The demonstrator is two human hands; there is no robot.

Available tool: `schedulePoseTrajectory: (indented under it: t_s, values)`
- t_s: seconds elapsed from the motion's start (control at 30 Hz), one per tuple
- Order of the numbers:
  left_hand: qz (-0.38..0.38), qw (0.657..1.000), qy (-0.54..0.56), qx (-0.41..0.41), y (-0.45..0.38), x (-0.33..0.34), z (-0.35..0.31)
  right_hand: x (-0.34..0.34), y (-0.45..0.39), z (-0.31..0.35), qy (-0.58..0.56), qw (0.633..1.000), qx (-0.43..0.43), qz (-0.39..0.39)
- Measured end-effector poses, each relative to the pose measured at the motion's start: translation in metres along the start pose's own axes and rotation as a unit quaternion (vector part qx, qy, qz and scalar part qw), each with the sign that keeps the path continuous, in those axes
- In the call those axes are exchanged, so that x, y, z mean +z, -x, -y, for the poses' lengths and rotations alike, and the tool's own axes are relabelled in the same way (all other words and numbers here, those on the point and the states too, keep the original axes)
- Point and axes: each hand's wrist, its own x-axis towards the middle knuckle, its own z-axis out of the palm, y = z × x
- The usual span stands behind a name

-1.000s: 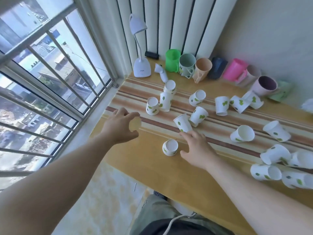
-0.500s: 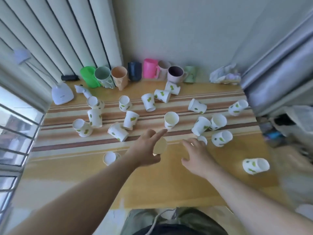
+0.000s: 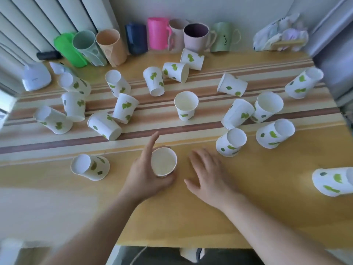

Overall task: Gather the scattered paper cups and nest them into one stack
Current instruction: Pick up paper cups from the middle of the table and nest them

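Observation:
Several white paper cups with green leaf prints lie scattered over the wooden table (image 3: pixel 267 217), most tipped on their sides. My left hand (image 3: pixel 147 175) is wrapped around one upright paper cup (image 3: pixel 163 162) near the table's front middle, its mouth facing up and my index finger sticking out. My right hand (image 3: pixel 207 175) rests flat on the table just to the right of it, fingers spread and holding nothing. Another cup (image 3: pixel 186 106) stands upright behind them. A tipped cup (image 3: pixel 89 167) lies to the left and another (image 3: pixel 231 142) to the right.
A row of coloured plastic mugs (image 3: pixel 158 33) lines the back wall. A white lamp base (image 3: pixel 36 76) sits at the back left and a crumpled bag (image 3: pixel 280 36) at the back right. A striped runner (image 3: pixel 172 129) crosses the table. Curtains hang at the right edge.
The view swung from the window to the table's middle. My left hand carried its cup rightward and now has it upright at the table's front. My right hand stays flat beside it.

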Motion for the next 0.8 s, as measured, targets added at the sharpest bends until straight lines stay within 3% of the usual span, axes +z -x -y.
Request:
schedulePoseTrajectory:
  t_s: [0.13,0.23,0.47,0.63,0.73,0.8]
  values:
    - [-0.048,0.998,-0.01,0.032,0.003,0.019,0.022,0.021,-0.003,-0.005,0.05,0.995,-0.022,-0.088]
    - [-0.043,0.997,-0.014,0.055,0.003,0.026,0.032,0.029,-0.001,-0.008,0.061,0.991,-0.019,-0.119]
    - [-0.028,0.996,-0.053,0.065,0.001,0.025,0.03,0.018,0.005,0.003,0.079,0.992,-0.001,-0.099]
    - [0.035,0.993,-0.113,0.022,0.064,0.022,0.024,0.017,0.045,0.023,0.085,0.993,0.028,-0.076]
    - [0.011,0.968,-0.239,0.075,0.111,0.01,0.044,0.024,0.083,0.029,0.085,0.994,0.031,-0.059]
    - [0.001,0.958,-0.263,0.118,0.132,-0.005,0.059,0.027,0.104,0.023,0.067,0.996,0.024,-0.051]
